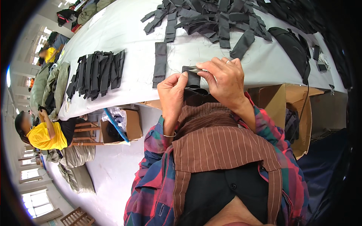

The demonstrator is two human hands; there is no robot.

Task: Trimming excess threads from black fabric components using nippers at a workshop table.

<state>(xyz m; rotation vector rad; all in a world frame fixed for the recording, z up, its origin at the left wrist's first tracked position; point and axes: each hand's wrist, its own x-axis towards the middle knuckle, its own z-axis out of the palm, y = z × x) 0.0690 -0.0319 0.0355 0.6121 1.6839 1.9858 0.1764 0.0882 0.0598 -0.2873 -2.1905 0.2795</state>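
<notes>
My left hand [172,93] is closed at the near edge of the white table, pinching the left side of a short dark fabric strip [194,80] between thumb and fingers. Just right of it, my right hand [227,83] is closed on a small pointed metal tool [194,70]. Its tip lies against the upper part of the strip; whether it is tweezers or thread snips I cannot tell. The strip's lower end hangs toward my brown striped apron [215,147]. A longer dark strip [160,62] lies flat beyond my left hand.
A loose heap of dark strips [224,30] covers the far side of the white table [139,34]. More strips lie side by side [98,73] at left. Right of my hands are a black fabric piece [289,49] and cardboard boxes [301,128]. A person in yellow [43,136] sits at left.
</notes>
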